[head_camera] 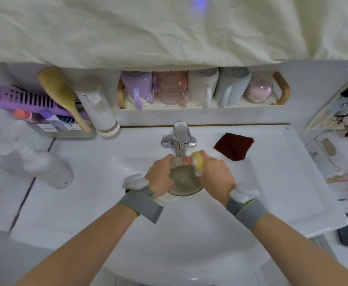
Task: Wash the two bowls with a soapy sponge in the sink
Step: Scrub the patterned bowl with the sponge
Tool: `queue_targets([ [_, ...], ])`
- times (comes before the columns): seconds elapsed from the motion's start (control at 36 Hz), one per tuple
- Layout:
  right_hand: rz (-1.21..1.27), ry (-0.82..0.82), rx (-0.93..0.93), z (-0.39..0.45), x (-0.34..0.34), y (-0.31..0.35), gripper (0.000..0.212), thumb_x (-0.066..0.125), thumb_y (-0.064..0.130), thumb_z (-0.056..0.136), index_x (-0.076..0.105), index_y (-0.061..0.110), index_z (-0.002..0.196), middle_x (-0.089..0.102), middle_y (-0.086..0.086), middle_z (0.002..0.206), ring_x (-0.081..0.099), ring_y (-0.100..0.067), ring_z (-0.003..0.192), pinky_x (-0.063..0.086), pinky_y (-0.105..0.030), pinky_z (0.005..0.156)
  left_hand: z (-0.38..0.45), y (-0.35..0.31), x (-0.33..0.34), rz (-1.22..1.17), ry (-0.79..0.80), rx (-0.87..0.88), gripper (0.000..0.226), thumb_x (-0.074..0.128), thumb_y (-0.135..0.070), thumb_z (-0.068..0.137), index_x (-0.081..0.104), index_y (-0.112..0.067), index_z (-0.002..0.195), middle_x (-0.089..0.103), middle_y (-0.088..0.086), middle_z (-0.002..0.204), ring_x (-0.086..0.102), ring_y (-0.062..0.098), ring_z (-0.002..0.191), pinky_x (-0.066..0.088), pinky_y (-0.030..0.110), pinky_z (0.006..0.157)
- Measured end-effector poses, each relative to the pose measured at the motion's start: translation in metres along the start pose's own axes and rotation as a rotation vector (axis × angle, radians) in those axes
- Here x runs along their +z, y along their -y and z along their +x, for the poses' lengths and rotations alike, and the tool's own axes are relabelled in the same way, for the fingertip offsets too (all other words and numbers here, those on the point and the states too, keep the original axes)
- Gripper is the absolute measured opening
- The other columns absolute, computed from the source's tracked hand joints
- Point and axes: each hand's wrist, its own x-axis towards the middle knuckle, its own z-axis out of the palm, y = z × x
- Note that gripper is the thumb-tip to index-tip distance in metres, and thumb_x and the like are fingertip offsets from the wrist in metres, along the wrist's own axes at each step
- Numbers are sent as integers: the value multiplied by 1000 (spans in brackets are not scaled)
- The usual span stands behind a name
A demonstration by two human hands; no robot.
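Over the sink (189,234), grey bowl (184,180) gripped between both hands. Left hand (161,175) curled round its nine o'clock rim; right hand (215,176) at three o'clock, squeezing yellow-pink sponge (195,162) against the twelve o'clock rim, below the faucet (180,139).

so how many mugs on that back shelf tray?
4, side by side in the wooden tray behind the faucet: purple mug, pink mug, white mug, blue-grey mug. The cloth covers their tops; more may be hidden.
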Motion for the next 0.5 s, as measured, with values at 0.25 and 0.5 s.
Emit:
queue_targets([
  [0.25, 353, -185, 140, 5, 5, -2, 27, 42, 15, 86, 53, 6, 108, 59, -18, 82, 54, -39, 76, 38, -36, 65, 0, 15, 2, -656, -43, -225, 40, 41, 6, 82, 61, -23, 100, 65, 8, 102, 60, 34, 105, 55, 52, 84],
  [0.5, -151, -22, -82, 9, 0, 1, 40, 48, 7, 86, 43, 9, 126, 59, -15, 108, 60, -40, 87, 38, -36, 66, 7, 5, -2, 60, -7, -93, 36, 43, -4, 81, 54, -12, 114, 64, 15, 109, 59, 38, 102, 49, 37, 79],
])
